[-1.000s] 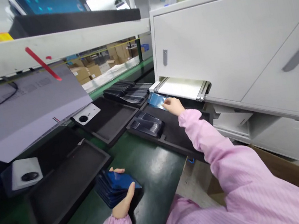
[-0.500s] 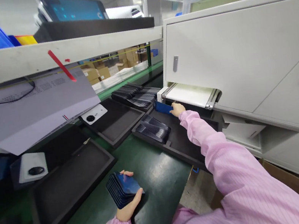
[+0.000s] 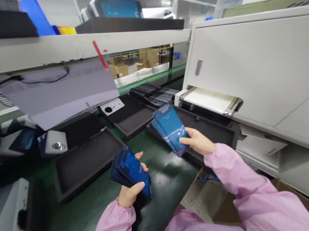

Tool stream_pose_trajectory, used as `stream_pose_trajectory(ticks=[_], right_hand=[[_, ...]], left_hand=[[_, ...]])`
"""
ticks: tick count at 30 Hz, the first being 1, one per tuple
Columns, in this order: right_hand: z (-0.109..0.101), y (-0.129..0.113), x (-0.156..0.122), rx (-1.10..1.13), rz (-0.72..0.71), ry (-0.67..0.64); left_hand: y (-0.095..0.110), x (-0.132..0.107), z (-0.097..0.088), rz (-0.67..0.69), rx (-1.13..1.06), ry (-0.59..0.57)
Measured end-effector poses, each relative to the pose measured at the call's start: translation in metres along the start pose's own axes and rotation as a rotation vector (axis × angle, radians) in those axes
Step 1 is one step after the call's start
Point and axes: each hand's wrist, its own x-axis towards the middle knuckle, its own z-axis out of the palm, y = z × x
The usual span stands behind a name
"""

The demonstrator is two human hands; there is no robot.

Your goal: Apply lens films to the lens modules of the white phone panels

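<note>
My left hand (image 3: 133, 191) is closed around a fanned stack of blue phone panels (image 3: 133, 171), held tilted above the green tabletop. Its thumb lies across the front face and the fingertips show at the far edge. To the right, my right hand (image 3: 199, 141) pinches a few overlapping blue phone panels (image 3: 170, 126) by their lower right edge. These panels are raised over the left side of a black tray (image 3: 214, 123) and hide part of it. A gap separates the two held groups.
More dark panels (image 3: 153, 92) lie in a tray at the back. Black trays (image 3: 90, 158) sit left, near white phones with round cameras (image 3: 112, 106). A white cabinet with a small conveyor (image 3: 211, 99) stands right. A shelf (image 3: 70, 46) crosses above.
My right hand has drawn back from the far end of the right tray, lifting blue panels toward me. My left hand still holds its stack, now tilted more upright. The view has turned left.
</note>
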Motion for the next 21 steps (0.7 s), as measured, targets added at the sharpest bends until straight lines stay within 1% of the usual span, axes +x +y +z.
stream_pose_trajectory(ticks=[2, 3, 5, 7, 9, 11, 13, 15, 16, 18, 21], right_hand=[[0.032, 0.017, -0.014, 0.017, 0.01, -0.028], [0.047, 0.025, -0.019, 0.008, 0.012, -0.028], [0.074, 0.041, -0.024, -0.02, 0.011, -0.026], [0.097, 0.055, -0.026, -0.04, 0.009, -0.034], [0.117, 0.069, -0.026, -0.041, 0.004, -0.054], [0.135, 0.08, -0.024, -0.034, -0.015, -0.098], [0.15, 0.089, -0.023, -0.005, -0.016, -0.189], [0.16, 0.095, -0.022, 0.05, 0.016, -0.297], [0.164, 0.096, -0.021, 0.078, 0.032, -0.33], [0.17, 0.095, -0.019, 0.117, 0.024, -0.329], [0.177, 0.083, -0.013, 0.109, -0.085, -0.224]], left_hand=[[0.019, -0.004, 0.004, 0.047, 0.016, -0.045], [0.027, -0.007, 0.004, 0.058, 0.038, -0.048], [0.038, -0.015, 0.001, 0.027, 0.08, -0.062], [0.044, -0.024, -0.006, -0.029, 0.097, -0.064], [0.047, -0.035, -0.015, -0.071, 0.099, -0.023], [0.047, -0.045, -0.023, -0.084, 0.103, 0.054], [0.046, -0.055, -0.029, -0.088, 0.105, 0.123], [0.044, -0.064, -0.033, -0.085, 0.117, 0.17], [0.043, -0.067, -0.034, -0.081, 0.133, 0.188], [0.042, -0.073, -0.036, -0.064, 0.185, 0.206], [0.043, -0.078, -0.038, -0.036, 0.266, 0.177]])
